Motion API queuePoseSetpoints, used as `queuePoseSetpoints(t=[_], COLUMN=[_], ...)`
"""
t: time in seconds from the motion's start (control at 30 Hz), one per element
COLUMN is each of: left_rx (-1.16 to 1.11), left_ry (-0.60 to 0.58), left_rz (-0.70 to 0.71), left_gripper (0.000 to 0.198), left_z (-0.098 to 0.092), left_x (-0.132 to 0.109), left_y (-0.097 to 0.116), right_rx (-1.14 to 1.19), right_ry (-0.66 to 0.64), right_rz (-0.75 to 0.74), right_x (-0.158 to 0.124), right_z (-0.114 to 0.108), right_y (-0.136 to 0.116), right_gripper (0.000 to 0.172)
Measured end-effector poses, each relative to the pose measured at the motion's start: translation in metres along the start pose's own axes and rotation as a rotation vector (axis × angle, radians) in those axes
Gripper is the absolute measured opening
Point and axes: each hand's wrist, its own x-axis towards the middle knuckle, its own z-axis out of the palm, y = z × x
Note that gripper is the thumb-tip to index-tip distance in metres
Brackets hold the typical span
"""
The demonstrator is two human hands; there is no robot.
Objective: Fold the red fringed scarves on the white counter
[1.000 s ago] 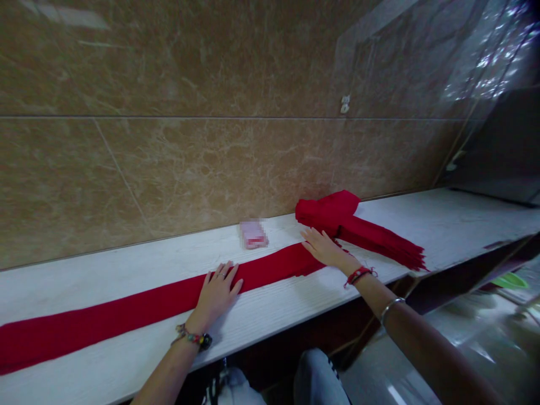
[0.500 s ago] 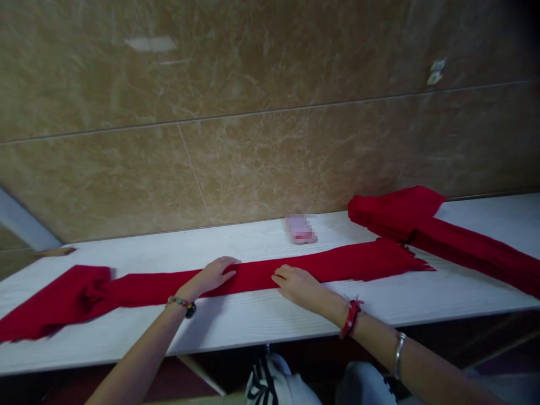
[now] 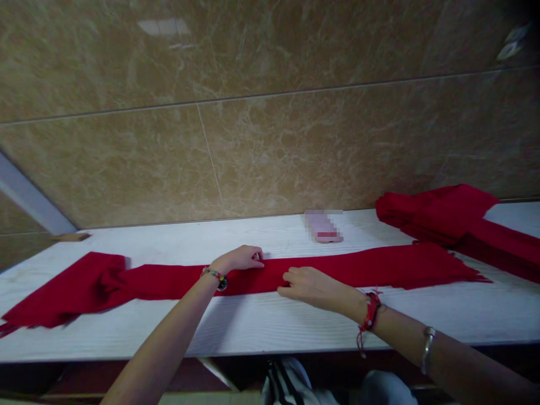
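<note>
A long red scarf [image 3: 363, 268] with frayed ends lies flattened into a band along the white tabletop. Its left end is bunched and twisted over. My left hand [image 3: 239, 259] is at the far edge of the band, fingers curled and thumb close to the fingertips, closed on the cloth. Across a short stretch of scarf, my right hand [image 3: 307, 286] rests on the near edge, its fingers bent in against the thumb and pinching the fabric. The fingertips of both hands are partly hidden.
More folded red cloth [image 3: 439, 211] lies at the right, against the tiled wall [image 3: 295, 146]. A pinkish phone-like object [image 3: 323, 226], partly blurred out, sits behind the scarf on the white table [image 3: 169, 326]. A small brown piece [image 3: 71, 237] is at the far left corner.
The view has shifted left, so things appear farther right. Both hands have curled their fingers in more on the scarf, and my left hand has come closer to my right.
</note>
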Motion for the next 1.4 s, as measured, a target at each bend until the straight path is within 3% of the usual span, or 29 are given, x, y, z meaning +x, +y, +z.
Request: queuePoseSetpoints(t=[0.23,0.4,0.53,0.93,1.03,1.23,1.4], left_rx=[0.019,0.0,-0.02,-0.104,-0.148,-0.283,-0.636], left_ry=[-0.038,-0.031,0.001,0.049,0.048,0.063,0.113], left_rz=[0.027,0.02,0.019,0.037,0.034,0.052,0.043], left_gripper=[0.016,0.019,0.018,0.014,0.015,0.025,0.026], left_z=[-0.004,-0.002,0.003,0.006,0.002,-0.017,-0.045], left_x=[0.008,0.007,0.006,0.009,0.01,0.009,0.023], left_y=[0.008,0.006,0.004,0.002,0.002,0.013,0.047], right_rx=[-0.059,-0.089,-0.07,-0.125,-0.132,-0.1,-0.125], right_ry=[0.034,0.054,0.046,0.176,0.155,0.121,0.154], right_rz=[0.068,-0.011,-0.044,0.144,0.219,0.328,0.448], right_x=[0.012,0.02,0.02,0.025,0.025,0.015,-0.01], right_z=[0.004,0.0,0.004,0.013,0.014,-0.007,-0.042], right_y=[-0.01,-0.012,-0.009,-0.014,-0.017,-0.017,0.001], right_gripper=[0.009,0.017,0.008,0.014,0.014,0.015,0.02])
